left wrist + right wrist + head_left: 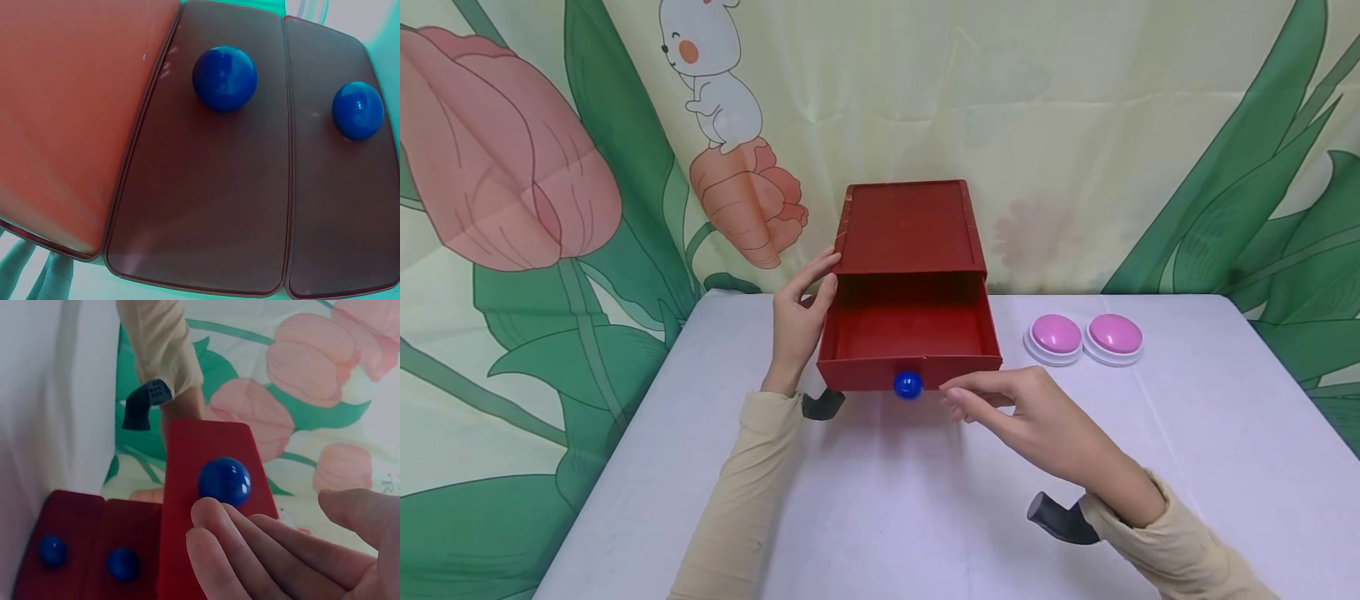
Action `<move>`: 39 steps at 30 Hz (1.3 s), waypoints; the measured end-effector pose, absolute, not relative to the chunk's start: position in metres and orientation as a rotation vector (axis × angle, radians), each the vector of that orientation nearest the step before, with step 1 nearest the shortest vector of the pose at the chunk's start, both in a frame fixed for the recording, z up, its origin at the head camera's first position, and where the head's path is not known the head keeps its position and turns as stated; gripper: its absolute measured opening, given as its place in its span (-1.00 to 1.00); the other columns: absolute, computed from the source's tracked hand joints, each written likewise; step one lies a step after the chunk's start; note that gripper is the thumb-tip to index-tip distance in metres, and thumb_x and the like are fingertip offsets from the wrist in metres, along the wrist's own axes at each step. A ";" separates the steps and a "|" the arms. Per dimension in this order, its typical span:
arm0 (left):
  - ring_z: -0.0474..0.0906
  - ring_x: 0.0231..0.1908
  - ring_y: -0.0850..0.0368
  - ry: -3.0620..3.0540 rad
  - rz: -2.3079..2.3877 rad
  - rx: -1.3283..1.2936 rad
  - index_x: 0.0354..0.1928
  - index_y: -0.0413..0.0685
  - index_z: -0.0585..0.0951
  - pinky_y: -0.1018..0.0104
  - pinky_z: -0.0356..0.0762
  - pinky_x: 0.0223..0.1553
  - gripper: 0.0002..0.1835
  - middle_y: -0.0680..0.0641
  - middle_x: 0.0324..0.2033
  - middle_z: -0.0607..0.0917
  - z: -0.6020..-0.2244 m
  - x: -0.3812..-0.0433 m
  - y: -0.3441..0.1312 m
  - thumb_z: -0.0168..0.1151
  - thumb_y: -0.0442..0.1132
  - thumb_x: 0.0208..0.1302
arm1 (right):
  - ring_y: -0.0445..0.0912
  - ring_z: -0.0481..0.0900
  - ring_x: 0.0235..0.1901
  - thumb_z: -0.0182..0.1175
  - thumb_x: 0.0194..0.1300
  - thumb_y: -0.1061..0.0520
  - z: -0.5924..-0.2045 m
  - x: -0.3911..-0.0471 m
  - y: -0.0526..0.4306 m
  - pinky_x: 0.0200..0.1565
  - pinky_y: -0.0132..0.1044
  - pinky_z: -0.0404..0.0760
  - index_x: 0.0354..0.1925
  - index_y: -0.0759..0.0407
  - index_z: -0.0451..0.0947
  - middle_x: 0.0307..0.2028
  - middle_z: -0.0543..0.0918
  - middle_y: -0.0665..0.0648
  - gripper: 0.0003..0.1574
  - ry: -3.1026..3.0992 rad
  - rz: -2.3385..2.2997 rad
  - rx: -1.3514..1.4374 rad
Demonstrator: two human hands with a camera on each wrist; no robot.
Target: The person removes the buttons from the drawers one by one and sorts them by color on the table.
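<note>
Guessing light, stiff plastic for this drawer [857,375]; I'd pinch its slick-looking knob [908,386]. Right hand [1033,412] relaxed, empty; left hand [794,329] loosely touching the cabinet [906,225].

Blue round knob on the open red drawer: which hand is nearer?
Right. The right hand is just right of the knob; the left hand is farther off leftward, at the red boxy cabinet.

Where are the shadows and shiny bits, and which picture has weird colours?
Head view: soft shadows on the tabletop below the open drawer; left wrist view: greenish tint, washed-out upper right corner; right wrist view: bright white glints on the blue knob nearest the camera.
</note>
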State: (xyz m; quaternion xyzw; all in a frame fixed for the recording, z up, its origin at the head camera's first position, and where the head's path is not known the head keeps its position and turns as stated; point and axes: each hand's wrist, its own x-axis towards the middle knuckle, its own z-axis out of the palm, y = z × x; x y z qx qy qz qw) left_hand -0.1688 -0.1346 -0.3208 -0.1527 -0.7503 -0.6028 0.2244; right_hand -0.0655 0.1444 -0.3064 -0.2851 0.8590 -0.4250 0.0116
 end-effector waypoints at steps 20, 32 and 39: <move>0.51 0.23 -0.05 -2.064 -1.663 -0.419 0.22 -0.32 0.55 0.20 0.64 0.07 -0.62 -0.22 0.28 0.54 -0.321 -0.169 -0.134 0.11 -0.36 0.42 | -0.23 0.72 -0.32 0.01 0.53 -0.12 -0.328 -0.082 0.117 -0.14 -0.34 0.70 -0.03 0.14 0.71 -0.23 0.77 -0.01 -0.53 2.449 -1.441 -0.710; 0.51 0.22 0.13 -2.033 -1.673 -0.440 0.24 -0.05 0.60 0.22 0.64 0.06 -0.62 0.04 0.27 0.57 -0.344 -0.189 -0.141 0.16 -0.19 0.43 | -0.20 0.74 -0.34 0.01 0.52 -0.16 -0.335 -0.085 0.106 -0.11 -0.15 0.72 -0.04 0.13 0.71 -0.20 0.78 0.09 -0.51 2.386 -1.500 -0.669; 0.50 0.26 0.07 -2.038 -1.683 -0.419 0.24 -0.11 0.59 0.09 0.61 0.12 -0.62 -0.04 0.29 0.56 -0.346 -0.192 -0.142 0.15 -0.28 0.43 | -0.20 0.74 -0.35 0.03 0.51 -0.16 -0.335 -0.087 0.104 -0.15 -0.27 0.72 -0.06 0.13 0.72 -0.26 0.78 0.02 -0.51 2.386 -1.508 -0.666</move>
